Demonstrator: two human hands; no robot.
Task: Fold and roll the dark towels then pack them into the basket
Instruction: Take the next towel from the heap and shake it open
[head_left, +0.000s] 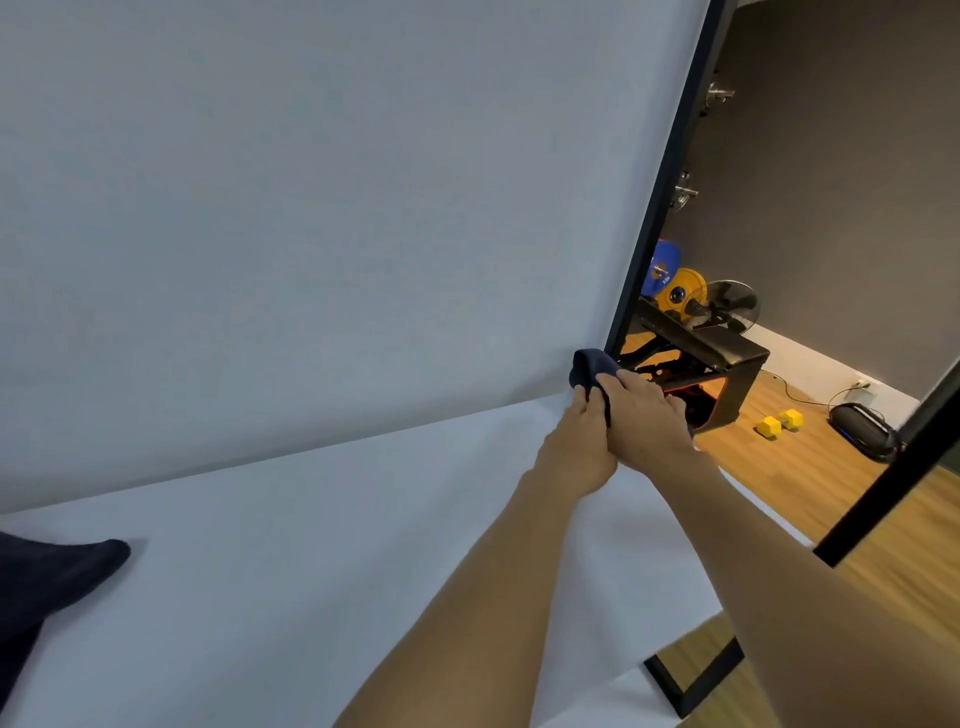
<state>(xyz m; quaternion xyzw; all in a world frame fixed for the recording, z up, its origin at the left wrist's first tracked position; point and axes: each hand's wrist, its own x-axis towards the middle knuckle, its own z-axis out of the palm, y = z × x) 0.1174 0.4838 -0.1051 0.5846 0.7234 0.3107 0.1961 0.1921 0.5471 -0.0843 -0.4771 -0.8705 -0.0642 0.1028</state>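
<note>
Dark towel (592, 366), bunched into a small tight roll, sits at the far right corner of the table (311, 571), right where the white cover meets the backdrop (311, 208). Both hands are clamped on it. The left hand (582, 441) grips it from the near side with its fingers curled into the cloth, and the right hand (649, 421) wraps over the top and right side. The two hands touch each other. A second dark towel (47, 577) lies loose at the left edge of the table, well apart from them. No basket is in view.

The main risk looks to be the roll coming undone. Its free end is hidden under the hands, so if either grip eases before the end is tucked, the layers could spring loose. The roll is also hard against the table's corner, so a push to the right could slide it off onto the wooden floor (810, 483). Dragging it could also ruck up the white cover.
</note>
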